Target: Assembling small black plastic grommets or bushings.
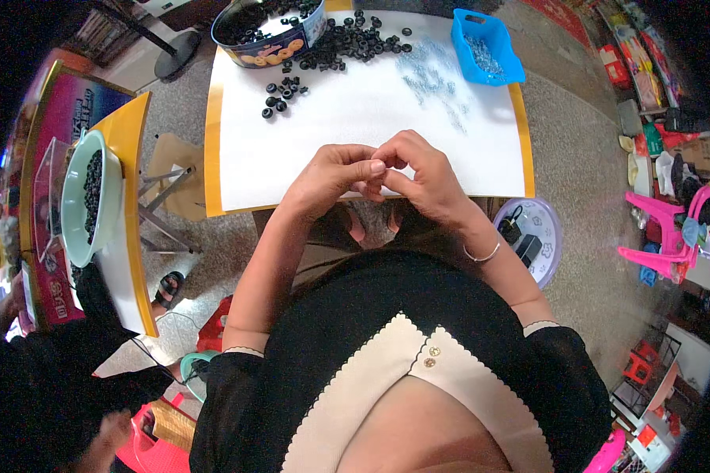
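My left hand and my right hand meet over the near edge of the white-topped table. Fingers of both are closed and pinched together, tip against tip; whatever they hold is hidden or too small to make out. Beyond them lies a heap of small black round parts, with a few strays nearer me. Small clear bluish pieces are scattered on the table's right half. A blue plastic basket at the far right contains more of them.
A round tin of black parts stands at the far left. On a side table to the left sits a pale green basin with dark pieces. Below the right table edge is a purple tub. Pink stools stand farther right.
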Available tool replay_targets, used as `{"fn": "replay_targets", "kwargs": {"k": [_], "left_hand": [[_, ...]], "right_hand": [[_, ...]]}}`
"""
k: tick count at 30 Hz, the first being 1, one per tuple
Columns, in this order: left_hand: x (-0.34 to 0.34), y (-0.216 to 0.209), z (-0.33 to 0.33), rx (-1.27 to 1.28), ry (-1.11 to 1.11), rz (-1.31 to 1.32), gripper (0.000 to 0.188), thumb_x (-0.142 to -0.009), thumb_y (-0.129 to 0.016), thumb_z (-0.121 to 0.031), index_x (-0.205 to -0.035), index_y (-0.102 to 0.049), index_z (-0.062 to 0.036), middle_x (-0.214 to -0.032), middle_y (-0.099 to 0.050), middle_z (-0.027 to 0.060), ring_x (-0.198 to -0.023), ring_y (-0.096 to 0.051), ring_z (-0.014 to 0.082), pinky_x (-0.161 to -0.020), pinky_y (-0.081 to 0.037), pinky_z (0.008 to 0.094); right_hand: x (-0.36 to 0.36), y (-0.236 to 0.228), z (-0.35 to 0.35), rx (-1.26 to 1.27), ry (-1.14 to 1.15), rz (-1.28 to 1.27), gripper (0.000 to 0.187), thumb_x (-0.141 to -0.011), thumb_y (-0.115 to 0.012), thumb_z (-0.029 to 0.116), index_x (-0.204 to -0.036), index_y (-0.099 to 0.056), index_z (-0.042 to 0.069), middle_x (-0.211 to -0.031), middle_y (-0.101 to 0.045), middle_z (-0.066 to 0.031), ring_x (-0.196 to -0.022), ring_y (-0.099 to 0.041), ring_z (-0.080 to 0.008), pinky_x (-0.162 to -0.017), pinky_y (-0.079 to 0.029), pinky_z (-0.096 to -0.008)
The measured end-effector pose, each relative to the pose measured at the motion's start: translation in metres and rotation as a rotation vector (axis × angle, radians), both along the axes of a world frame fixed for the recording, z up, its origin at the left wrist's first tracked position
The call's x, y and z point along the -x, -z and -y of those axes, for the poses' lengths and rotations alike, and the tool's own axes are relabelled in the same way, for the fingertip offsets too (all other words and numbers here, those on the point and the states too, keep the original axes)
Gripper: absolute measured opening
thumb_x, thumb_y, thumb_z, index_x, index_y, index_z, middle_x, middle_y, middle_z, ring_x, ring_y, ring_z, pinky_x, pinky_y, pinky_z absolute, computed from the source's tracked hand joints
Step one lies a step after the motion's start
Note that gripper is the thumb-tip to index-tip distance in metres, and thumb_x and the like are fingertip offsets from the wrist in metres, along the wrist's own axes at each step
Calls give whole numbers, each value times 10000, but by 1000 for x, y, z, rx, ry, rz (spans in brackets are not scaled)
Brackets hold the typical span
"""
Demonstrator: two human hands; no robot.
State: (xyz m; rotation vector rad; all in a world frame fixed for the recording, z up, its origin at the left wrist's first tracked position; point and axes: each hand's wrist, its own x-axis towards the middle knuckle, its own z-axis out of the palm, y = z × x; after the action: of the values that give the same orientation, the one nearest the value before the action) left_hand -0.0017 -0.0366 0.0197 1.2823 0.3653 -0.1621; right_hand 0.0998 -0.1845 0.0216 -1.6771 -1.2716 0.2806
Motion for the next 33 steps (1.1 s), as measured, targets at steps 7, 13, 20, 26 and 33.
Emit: {"fn": "replay_targets", "kwargs": {"k": [7,13,20,26,33], "left_hand": [[-6,12,9,112,-154,100,324,-896,-534,-221,-1051,-567,61,-806,-597,55,-618,-551,111,-575,-485,226],[-8,14,18,-57,-309,147,310,-933,-461,-243,-1014,-561,39,-659,-453,-13,-535,-409,67,-493,-369,203],[-5,7,27,-9,-376,158,276,-939,-437,-221,-1008,-551,20,-630,-409,-24,-523,-363,51,-466,-313,199],[-4,6,16,348,-274,160,284,-913,-503,-256,-1014,-557,4,-731,-497,-7,-633,-432,68,-560,-363,213],[-5,18,14,562,-248,213,277,-890,-548,-227,-1042,-558,4,-812,-566,28,-697,-511,95,-655,-441,239]], "right_hand": [[-5,4,-9,1,27,-48,165,-766,-618,125,-899,-584,35,-820,-542,-82,-781,-528,-205,-674,-440,-302],[1,7,-14,-31,148,-322,178,-804,-594,128,-949,-592,24,-875,-549,-81,-828,-533,-181,-718,-445,-294],[7,15,-18,-143,109,-261,189,-840,-553,108,-1008,-599,34,-959,-527,-105,-900,-525,-212,-793,-432,-300],[1,3,-13,-107,165,110,238,-755,-606,67,-993,-617,58,-932,-521,-90,-881,-514,-233,-767,-438,-311],[0,-1,-12,-133,144,225,256,-714,-613,7,-964,-617,56,-823,-552,-76,-795,-527,-247,-691,-448,-335]]}}
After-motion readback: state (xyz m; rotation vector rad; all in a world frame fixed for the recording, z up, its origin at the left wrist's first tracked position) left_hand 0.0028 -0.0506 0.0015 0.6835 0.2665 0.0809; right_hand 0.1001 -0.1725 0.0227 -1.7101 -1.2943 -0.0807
